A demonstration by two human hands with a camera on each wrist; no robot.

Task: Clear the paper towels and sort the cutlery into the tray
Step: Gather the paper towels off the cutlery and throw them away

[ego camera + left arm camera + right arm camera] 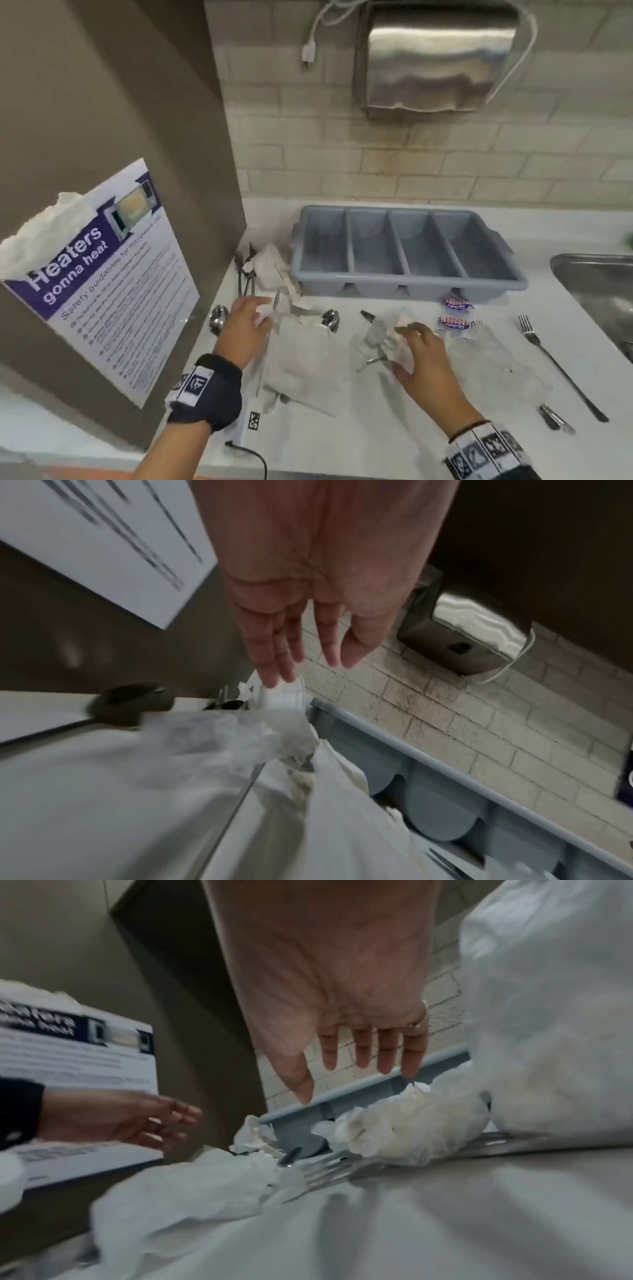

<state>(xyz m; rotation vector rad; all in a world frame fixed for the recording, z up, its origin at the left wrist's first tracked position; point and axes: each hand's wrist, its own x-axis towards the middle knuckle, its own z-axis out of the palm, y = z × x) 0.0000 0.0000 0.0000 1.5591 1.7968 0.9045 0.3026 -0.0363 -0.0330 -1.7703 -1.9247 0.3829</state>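
A grey four-compartment cutlery tray [404,253] stands at the back of the white counter, empty as far as I see. Used paper towels lie in front of it: a crumpled one [274,270] at the tray's left end, a flat one [301,359], a crumpled one [387,339] and another flat one [489,363]. Two spoons [218,318] [330,320], a fork [548,356] and dark cutlery [246,270] in the corner lie among them. My left hand [263,308] [304,666] hovers with straight fingers over the left towels. My right hand [407,337] [359,1074] spreads above the middle crumpled towel [394,1131], holding nothing.
A brown panel with a poster [113,274] walls the left side. A steel sink [599,291] lies at the right. A towel dispenser [438,58] hangs on the tiled wall. Two wrapped sweets [457,303] lie before the tray, and small metal pieces [555,419] near the front edge.
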